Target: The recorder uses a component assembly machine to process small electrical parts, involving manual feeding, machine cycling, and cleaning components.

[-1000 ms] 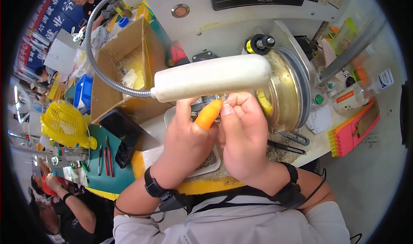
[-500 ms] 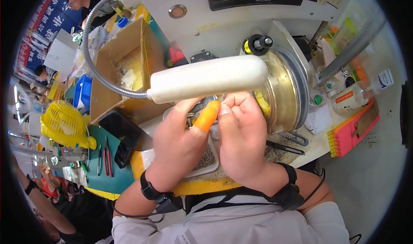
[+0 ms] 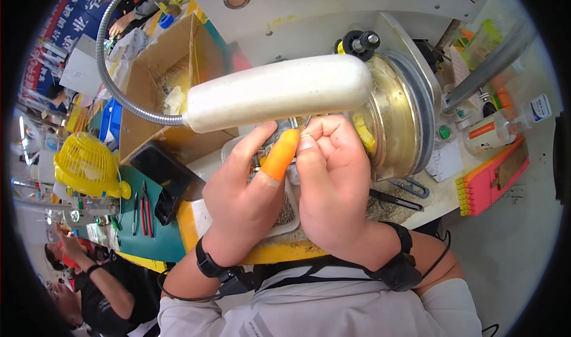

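Note:
My left hand [image 3: 244,197] wears an orange finger cot [image 3: 281,157] on its thumb, which is bent in against whatever lies behind it; the object there is hidden. My right hand [image 3: 333,179] is closed, its thumb and forefinger pinching a thin, pale wire-like strand [image 3: 313,131] beside the cot's tip. Both hands nearly touch, just below a white lamp head [image 3: 279,91]. Under them sits a pale plastic tray [image 3: 289,227] with small metal bits, mostly covered by my hands. Right of my fingers stands a brass-coloured round machine housing [image 3: 392,123] with a yellow piece [image 3: 363,134] at its opening.
A utility knife [image 3: 395,200] lies by my right wrist. Leftward are a cardboard box [image 3: 157,99], a black phone [image 3: 163,164], red-handled pliers [image 3: 147,212] and a yellow fan [image 3: 89,164]. A pink-orange block rack [image 3: 493,179] stands far right. Other people sit at left.
The lamp head and machine appear slightly higher and the lamp further left, as the view has shifted. My hands keep their hold close together. At lower left, another person has moved further into view.

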A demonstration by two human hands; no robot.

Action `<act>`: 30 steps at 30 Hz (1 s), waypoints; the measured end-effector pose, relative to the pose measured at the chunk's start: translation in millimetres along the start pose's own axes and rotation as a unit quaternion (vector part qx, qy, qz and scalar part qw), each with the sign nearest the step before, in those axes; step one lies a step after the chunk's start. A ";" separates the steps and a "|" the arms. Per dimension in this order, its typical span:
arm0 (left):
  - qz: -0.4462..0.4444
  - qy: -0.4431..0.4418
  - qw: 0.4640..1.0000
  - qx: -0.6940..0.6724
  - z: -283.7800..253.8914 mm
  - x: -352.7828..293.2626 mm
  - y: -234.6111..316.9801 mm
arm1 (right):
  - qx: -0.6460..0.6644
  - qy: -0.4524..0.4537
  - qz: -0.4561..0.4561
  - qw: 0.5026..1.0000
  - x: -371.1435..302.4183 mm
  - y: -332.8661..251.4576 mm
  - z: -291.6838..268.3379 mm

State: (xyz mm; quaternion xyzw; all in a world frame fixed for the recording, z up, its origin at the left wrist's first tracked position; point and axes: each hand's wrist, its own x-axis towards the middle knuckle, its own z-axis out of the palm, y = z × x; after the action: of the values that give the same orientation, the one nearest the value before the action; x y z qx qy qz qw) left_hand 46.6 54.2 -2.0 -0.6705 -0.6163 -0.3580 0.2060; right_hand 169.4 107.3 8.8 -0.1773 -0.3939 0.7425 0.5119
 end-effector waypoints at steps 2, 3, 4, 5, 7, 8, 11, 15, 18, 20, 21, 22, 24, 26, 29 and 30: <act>0.000 -0.003 1.000 0.005 -0.9 0.1 1.1 | -0.002 -0.001 0.003 1.000 -0.5 -1.2 0.5; -0.002 -0.005 1.000 0.004 -2.8 1.6 2.0 | -0.005 -0.002 0.004 1.000 -0.5 -1.3 0.1; -0.007 -0.013 1.000 0.011 -5.3 3.5 2.9 | -0.005 -0.001 0.006 1.000 0.1 -0.8 -0.6; -0.012 -0.021 1.000 0.017 -6.9 3.7 3.5 | -0.008 -0.005 0.000 1.000 0.6 -0.2 -0.6; -0.015 -0.013 1.000 0.004 -3.3 1.2 3.4 | -0.013 -0.009 -0.005 1.000 0.5 1.3 -2.2; -0.016 -0.001 1.000 -0.007 -0.6 0.4 2.5 | -0.022 -0.010 -0.011 1.000 1.1 3.0 -3.6; -0.041 0.043 0.996 -0.066 11.9 -3.1 5.0 | -0.037 -0.012 -0.012 0.999 2.7 2.9 -4.9; -0.055 0.084 0.993 -0.056 25.6 -9.4 8.2 | -0.047 0.019 0.061 0.997 -1.8 -12.0 1.0; -0.069 0.056 0.996 -0.028 19.1 -9.7 15.4 | -0.047 0.006 0.061 0.997 -11.3 -9.6 -6.0; -0.069 0.043 0.996 -0.029 11.1 -9.4 14.1 | -0.048 0.009 0.085 0.995 -16.6 -13.8 -4.2; -0.081 0.010 0.996 -0.048 5.7 -10.4 11.5 | -0.046 0.017 0.113 0.992 -17.9 -15.7 -3.0; -0.092 -0.024 0.993 -0.067 0.7 -11.6 10.0 | -0.050 0.013 0.110 0.993 -18.2 -16.2 -3.6; -0.127 -0.041 0.984 -0.115 -12.5 -8.9 15.4 | -0.023 0.023 0.130 0.991 -18.2 -14.9 -9.6; -0.286 -0.036 0.917 -0.276 -20.1 -13.1 13.3 | -0.022 0.026 0.129 0.991 -17.3 -14.9 -10.4; -0.325 -0.077 0.902 -0.275 -27.1 -13.9 1.4 | -0.019 0.022 0.129 0.991 -15.1 -15.3 -12.4; -0.341 -0.091 0.886 -0.300 -27.2 -13.9 -1.7 | -0.020 0.013 0.130 0.991 -14.0 -14.8 -13.1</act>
State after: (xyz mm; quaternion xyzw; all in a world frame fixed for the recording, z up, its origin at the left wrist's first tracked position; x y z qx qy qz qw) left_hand 39.0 25.5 5.5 -0.4790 -0.6862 -0.5110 -0.1967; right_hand 193.1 102.5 10.0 -0.2465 -0.3755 0.7924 0.4128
